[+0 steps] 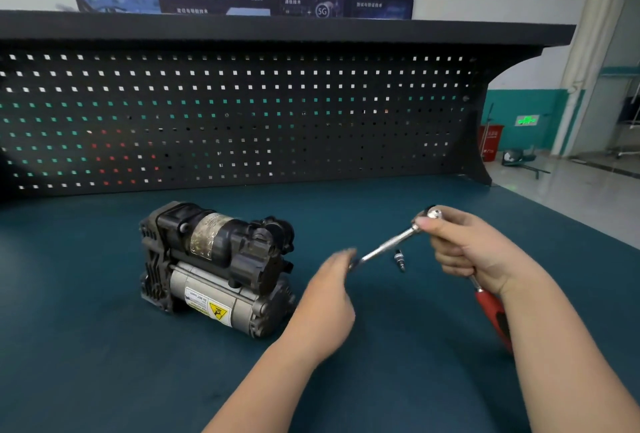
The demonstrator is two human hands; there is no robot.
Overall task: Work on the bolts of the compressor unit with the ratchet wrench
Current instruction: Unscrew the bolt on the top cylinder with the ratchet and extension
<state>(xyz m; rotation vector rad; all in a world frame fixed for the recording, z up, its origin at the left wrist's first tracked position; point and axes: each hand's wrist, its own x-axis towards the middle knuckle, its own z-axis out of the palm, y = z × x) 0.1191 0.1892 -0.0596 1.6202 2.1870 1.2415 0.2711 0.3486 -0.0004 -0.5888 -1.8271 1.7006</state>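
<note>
Compressor unit (216,268) sitting on bench mat (104,346), untouched, left of both hands. Right hand (467,249) gripping ratchet wrench (490,308) head; left hand (334,297) pinching extension bar (384,245) tip, blurred. Probably still assembling tool; next, seat on bolt.

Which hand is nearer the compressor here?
Left. The left hand sits just right of the compressor, holding the tip of the extension bar. The right hand is farther right, gripping the ratchet at its head.
</note>
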